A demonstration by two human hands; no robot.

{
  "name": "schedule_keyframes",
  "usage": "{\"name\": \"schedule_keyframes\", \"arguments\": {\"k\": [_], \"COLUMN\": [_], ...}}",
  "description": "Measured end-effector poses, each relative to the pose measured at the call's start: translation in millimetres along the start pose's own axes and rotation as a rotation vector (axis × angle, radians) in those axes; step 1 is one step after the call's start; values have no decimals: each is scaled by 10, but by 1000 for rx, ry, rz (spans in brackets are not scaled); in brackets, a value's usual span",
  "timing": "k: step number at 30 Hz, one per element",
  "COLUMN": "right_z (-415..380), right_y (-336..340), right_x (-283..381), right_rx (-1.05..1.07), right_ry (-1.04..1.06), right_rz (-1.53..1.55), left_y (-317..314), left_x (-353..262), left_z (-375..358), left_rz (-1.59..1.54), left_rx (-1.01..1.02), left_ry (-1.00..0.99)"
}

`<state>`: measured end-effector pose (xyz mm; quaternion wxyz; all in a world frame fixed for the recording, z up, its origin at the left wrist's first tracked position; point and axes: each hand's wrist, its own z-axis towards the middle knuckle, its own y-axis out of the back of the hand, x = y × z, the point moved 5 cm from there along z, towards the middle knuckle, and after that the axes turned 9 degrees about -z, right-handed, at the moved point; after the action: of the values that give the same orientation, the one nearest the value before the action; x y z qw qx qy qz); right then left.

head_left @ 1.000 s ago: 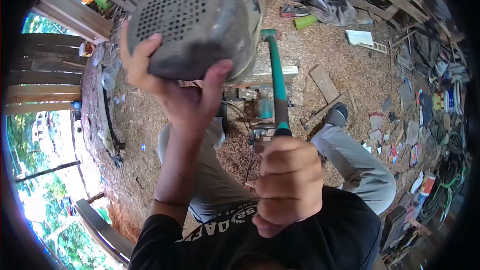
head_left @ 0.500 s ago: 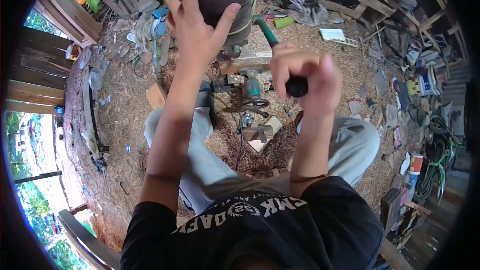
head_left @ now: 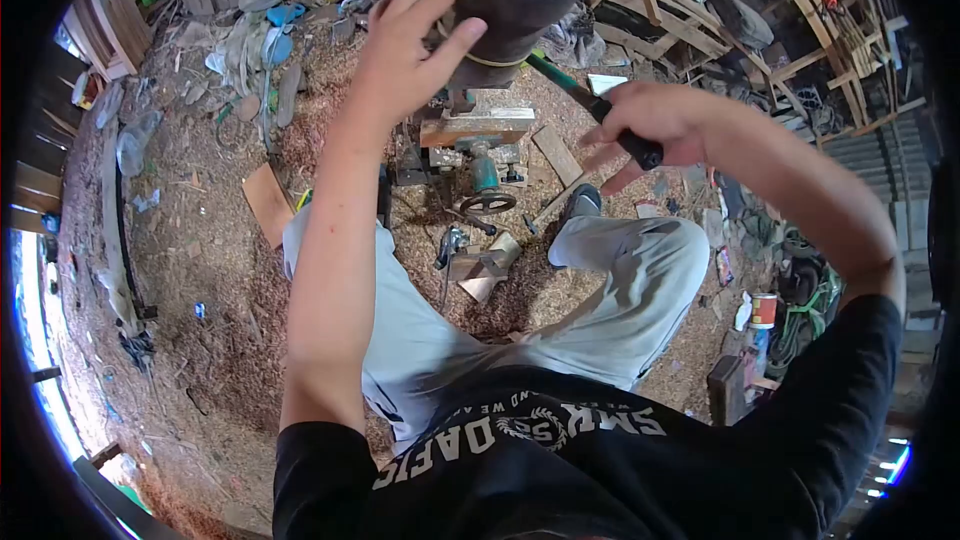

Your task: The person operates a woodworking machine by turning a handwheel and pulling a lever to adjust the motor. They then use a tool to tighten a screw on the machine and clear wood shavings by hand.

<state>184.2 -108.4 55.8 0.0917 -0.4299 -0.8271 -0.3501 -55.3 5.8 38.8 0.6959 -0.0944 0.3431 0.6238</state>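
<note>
A dark machine housing with a perforated top stands ahead of me. My left hand rests against its left side, fingers spread and stretched out. From the housing a green lever with a black grip slopes down to the right. Around the grip curls my right hand, loosely, its lower fingers partly apart and blurred. Below the housing, a wooden piece lies across a green vise-like base. In front of that base is a round handwheel.
Between my legs, a small wood block lies on a floor of wood shavings. A flat board is near my left knee, another board right of the base. Timber is stacked at the back right; a green bike stands at the right.
My view has shifted, and my right forearm has swung out to the right. The right hand's closed grip on the lever has loosened. My left hand stays against the housing.
</note>
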Motion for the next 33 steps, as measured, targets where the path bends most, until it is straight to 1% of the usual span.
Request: {"name": "schedule_keyframes", "arguments": {"k": [3,5,7,9,10,11,12,13,14,15,16,17,19,20,21,22,23,24,25,26,27,28,29,30,31,32,33], "right_z": [301,303,289,273,245,238,250,254,254,238,278,251,238,237,237,240,282,449,645,995,1334,1806,2096,2029,1881,1942,1871], "right_y": [-92,-141,-115,-141,-135,-126,-132,-155,-167,-173,-172,-173,-179,-201,-196,-170,-212,-343,-611,-927,-1504,-1885,-2145,-2138,-2063,-2027,-2011], "right_x": [-91,-48,-79,-96,-51,-25,-18,-36,-46,-77,-130,-186,-102,-70,-71,-142,-214,-440,-870,-1413,-1554,-1962,-2149,-1860,-1619,-1706,-1888], "right_rx": [110,127,53,69,35,1,15,23,-5,-36,2,2,-6,-52,-40,-35,-28,-128,-235,-229,-642,-751,-806,-746,-675,-532,-418], "right_ry": [-439,-456,-458,-445,-392,-340,-309,-329,-320,-315,-295,-321,-306,-331,-331,-352,-372,-334,-296,-288,-75,206,487,573,615,449,256], "right_rz": [195,177,200,257,196,136,143,148,156,166,197,200,132,166,135,168,204,131,78,82,-537,-286,-22,96,224,308,376], "left_y": [42,65,126,128,114,85,62,7,-60,-150,-193,-202,-255,-302,-336,-364,-369,-339,-340,-470,-409,-392,-381,-335,-317,-285,-303], "left_x": [-10,49,63,61,53,55,52,63,76,52,18,-10,6,-14,-27,-79,-45,4,15,201,192,213,247,213,222,290,291], "left_z": [-59,-105,-108,-100,-70,-49,-18,-12,-1,22,47,73,89,103,118,107,84,39,-16,-86,-114,-145,-178,-147,-156,-238,-283], "left_rz": [-6,126,123,185,197,186,230,274,325,305,325,345,279,358,446,377,257,221,175,81,168,181,206,227,230,261,250], "left_rx": [-5,43,50,42,-2,6,23,40,-45,-32,-101,-174,-196,-210,-225,-276,-269,-272,-261,-405,-397,-340,-292,-296,-271,-251,-251], "left_ry": [-13,0,-11,-98,-132,-120,-50,20,-18,-5,9,23,96,92,92,108,150,160,158,85,166,202,256,221,204,251,226]}}
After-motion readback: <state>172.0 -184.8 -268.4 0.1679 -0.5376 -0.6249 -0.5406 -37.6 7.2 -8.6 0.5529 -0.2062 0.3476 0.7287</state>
